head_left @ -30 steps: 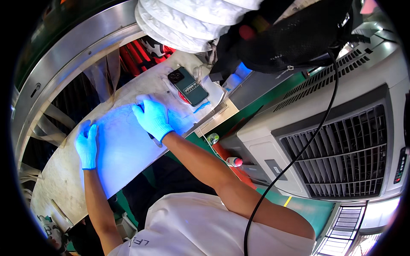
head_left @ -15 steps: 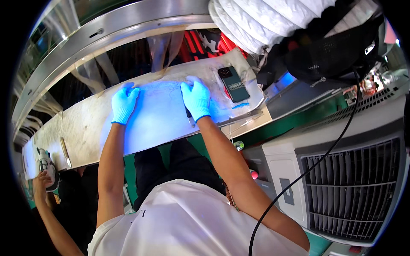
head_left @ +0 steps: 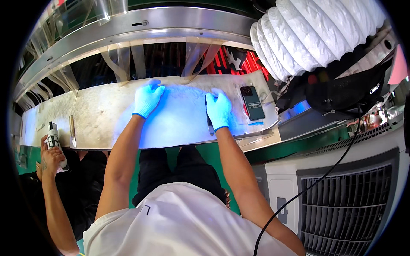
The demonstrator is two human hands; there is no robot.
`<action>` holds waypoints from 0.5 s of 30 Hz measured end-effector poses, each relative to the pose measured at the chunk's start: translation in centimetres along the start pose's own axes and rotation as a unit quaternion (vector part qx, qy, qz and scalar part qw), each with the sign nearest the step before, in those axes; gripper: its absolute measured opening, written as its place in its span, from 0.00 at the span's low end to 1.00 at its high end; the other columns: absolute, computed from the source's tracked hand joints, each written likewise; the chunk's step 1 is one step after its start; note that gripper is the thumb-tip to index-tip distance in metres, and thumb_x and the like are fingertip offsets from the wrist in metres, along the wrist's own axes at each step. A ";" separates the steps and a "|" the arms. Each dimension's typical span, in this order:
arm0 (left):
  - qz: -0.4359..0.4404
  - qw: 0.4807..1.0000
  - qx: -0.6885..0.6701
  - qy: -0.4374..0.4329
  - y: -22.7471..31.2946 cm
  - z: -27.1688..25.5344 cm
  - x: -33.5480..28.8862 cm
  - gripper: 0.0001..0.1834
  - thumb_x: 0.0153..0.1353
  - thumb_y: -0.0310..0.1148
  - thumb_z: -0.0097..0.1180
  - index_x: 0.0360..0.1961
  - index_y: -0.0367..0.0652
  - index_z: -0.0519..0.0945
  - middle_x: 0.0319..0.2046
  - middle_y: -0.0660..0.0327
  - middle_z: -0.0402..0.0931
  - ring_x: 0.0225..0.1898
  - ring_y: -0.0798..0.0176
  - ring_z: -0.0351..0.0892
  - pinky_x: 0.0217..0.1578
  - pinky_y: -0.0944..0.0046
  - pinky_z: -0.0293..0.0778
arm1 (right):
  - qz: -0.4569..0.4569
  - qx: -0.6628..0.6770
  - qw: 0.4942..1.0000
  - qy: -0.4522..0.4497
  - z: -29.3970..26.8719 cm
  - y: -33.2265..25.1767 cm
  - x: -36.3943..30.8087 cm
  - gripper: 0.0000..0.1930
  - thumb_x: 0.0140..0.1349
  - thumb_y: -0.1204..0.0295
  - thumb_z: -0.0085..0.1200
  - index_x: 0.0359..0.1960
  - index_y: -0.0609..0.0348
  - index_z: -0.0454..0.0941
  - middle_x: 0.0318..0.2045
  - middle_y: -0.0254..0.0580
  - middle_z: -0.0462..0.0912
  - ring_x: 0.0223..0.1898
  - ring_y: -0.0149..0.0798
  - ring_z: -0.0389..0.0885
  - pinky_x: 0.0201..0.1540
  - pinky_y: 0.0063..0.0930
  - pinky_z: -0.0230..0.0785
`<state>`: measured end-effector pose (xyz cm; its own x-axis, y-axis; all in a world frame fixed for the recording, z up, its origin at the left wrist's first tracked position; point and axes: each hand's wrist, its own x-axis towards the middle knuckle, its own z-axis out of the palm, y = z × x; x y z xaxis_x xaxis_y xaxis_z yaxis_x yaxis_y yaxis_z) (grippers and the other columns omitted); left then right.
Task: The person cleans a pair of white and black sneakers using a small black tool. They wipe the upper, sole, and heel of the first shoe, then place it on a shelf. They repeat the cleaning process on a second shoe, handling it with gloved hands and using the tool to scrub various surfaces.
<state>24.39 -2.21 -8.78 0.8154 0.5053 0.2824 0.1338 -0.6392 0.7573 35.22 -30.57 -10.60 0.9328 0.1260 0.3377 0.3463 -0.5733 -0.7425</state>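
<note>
My left hand (head_left: 148,101), in a white knitted glove lit blue, rests on the pale worktop (head_left: 100,113). Its fingers are loosely stretched, thumb apart, with nothing in them. Farther right on the same surface lies my right hand (head_left: 219,109), gloved alike and holding nothing that I can see. Along its thumb side a slim dark tool (head_left: 209,114) with a silvery end lies against the glove, partly covered by it. To the right of this hand is a dark green phone (head_left: 253,103), beside a short blue strip (head_left: 255,123).
A long-handled tool (head_left: 72,130) lies left on the worktop. Nearby, another person's hands (head_left: 52,158) hold a white and black bottle-shaped thing (head_left: 54,141). Behind are a metal rail (head_left: 171,27) and clear hanging strips (head_left: 115,62). A white ribbed duct (head_left: 311,36), black bag (head_left: 341,94) and grey vented unit (head_left: 346,205) stand right.
My view has shifted, so the worktop and both hands appear farther right and slightly lower. My hands keep the same pose on the worktop. The other person's second hand now shows at the bottle-shaped thing.
</note>
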 end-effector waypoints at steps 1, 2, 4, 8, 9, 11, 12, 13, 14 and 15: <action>-0.017 1.000 -0.018 -0.010 0.0 0.0 0.2 0.24 0.69 0.45 0.68 0.57 0.37 0.87 0.40 0.47 0.92 0.42 0.48 0.93 0.49 0.52 0.85 | -0.001 0.002 1.000 0.002 0.0 0.1 0.0 0.19 0.67 0.60 0.69 0.55 0.56 0.88 0.49 0.52 0.91 0.51 0.55 0.90 0.57 0.47 0.81; -0.023 0.999 -0.030 -0.011 0.0 -0.2 0.2 0.24 0.69 0.45 0.68 0.57 0.37 0.87 0.40 0.48 0.92 0.41 0.48 0.93 0.49 0.52 0.85 | -0.003 0.005 1.000 0.004 0.1 0.2 0.1 0.19 0.67 0.60 0.69 0.54 0.56 0.88 0.49 0.52 0.91 0.51 0.55 0.90 0.57 0.47 0.81; -0.036 0.998 -0.056 -0.015 1.2 -0.6 -0.1 0.24 0.69 0.44 0.67 0.57 0.37 0.87 0.39 0.48 0.92 0.41 0.50 0.93 0.49 0.53 0.85 | -0.005 -0.006 1.000 0.004 0.2 0.6 0.1 0.19 0.67 0.60 0.70 0.54 0.56 0.88 0.49 0.51 0.91 0.50 0.54 0.90 0.57 0.46 0.81; -0.031 0.999 -0.037 -0.005 1.0 -0.7 0.0 0.23 0.69 0.42 0.68 0.57 0.36 0.87 0.40 0.49 0.92 0.41 0.53 0.92 0.48 0.55 0.85 | -0.002 0.004 1.000 -0.003 0.2 0.4 0.0 0.18 0.67 0.61 0.70 0.54 0.57 0.89 0.49 0.51 0.92 0.50 0.54 0.91 0.57 0.45 0.82; -0.042 0.998 -0.048 -0.008 1.2 -1.1 -0.1 0.23 0.69 0.41 0.69 0.57 0.36 0.87 0.41 0.49 0.92 0.42 0.55 0.92 0.49 0.56 0.85 | -0.002 0.003 1.000 -0.007 0.2 0.2 -0.1 0.18 0.67 0.62 0.70 0.54 0.57 0.89 0.49 0.52 0.92 0.50 0.54 0.91 0.57 0.45 0.82; -0.056 0.996 -0.069 -0.011 1.1 -1.3 -0.2 0.23 0.68 0.40 0.70 0.57 0.35 0.87 0.41 0.49 0.92 0.43 0.56 0.92 0.49 0.57 0.85 | -0.005 -0.005 1.000 -0.006 0.2 -0.1 -0.2 0.18 0.67 0.62 0.70 0.53 0.58 0.89 0.49 0.52 0.92 0.50 0.54 0.91 0.58 0.45 0.82; -0.057 0.995 -0.079 -0.012 0.7 -1.2 -0.1 0.23 0.68 0.41 0.70 0.57 0.36 0.87 0.42 0.49 0.92 0.43 0.55 0.92 0.49 0.57 0.85 | -0.006 -0.007 1.000 -0.006 0.3 -0.1 -0.2 0.18 0.67 0.62 0.70 0.53 0.59 0.89 0.49 0.52 0.92 0.50 0.54 0.91 0.58 0.45 0.82; -0.059 0.994 -0.089 -0.012 0.3 -1.2 -0.1 0.23 0.68 0.41 0.71 0.57 0.36 0.87 0.42 0.48 0.92 0.43 0.54 0.92 0.50 0.56 0.85 | -0.009 -0.018 1.000 -0.005 0.4 -0.1 -0.1 0.19 0.67 0.61 0.70 0.54 0.59 0.89 0.49 0.53 0.92 0.51 0.55 0.91 0.58 0.46 0.82; -0.043 0.997 -0.070 0.001 -0.1 -1.1 -0.2 0.24 0.68 0.44 0.70 0.57 0.38 0.88 0.42 0.48 0.92 0.44 0.51 0.92 0.51 0.54 0.85 | -0.002 -0.011 1.000 -0.011 0.3 -0.1 -0.1 0.20 0.68 0.60 0.69 0.54 0.59 0.89 0.49 0.54 0.92 0.51 0.56 0.91 0.59 0.46 0.81; -0.024 0.998 -0.052 0.013 -0.1 -0.9 0.0 0.24 0.68 0.46 0.69 0.56 0.39 0.88 0.42 0.47 0.92 0.45 0.47 0.92 0.52 0.52 0.85 | 0.009 -0.013 1.000 -0.013 0.1 -0.1 0.2 0.20 0.68 0.59 0.69 0.54 0.59 0.89 0.49 0.54 0.92 0.52 0.56 0.91 0.59 0.47 0.81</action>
<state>23.93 -1.63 -8.30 0.7947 0.5496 0.2576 0.1131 -0.5511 0.8267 35.41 -30.41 -10.52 0.9413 0.1353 0.3093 0.3266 -0.5973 -0.7325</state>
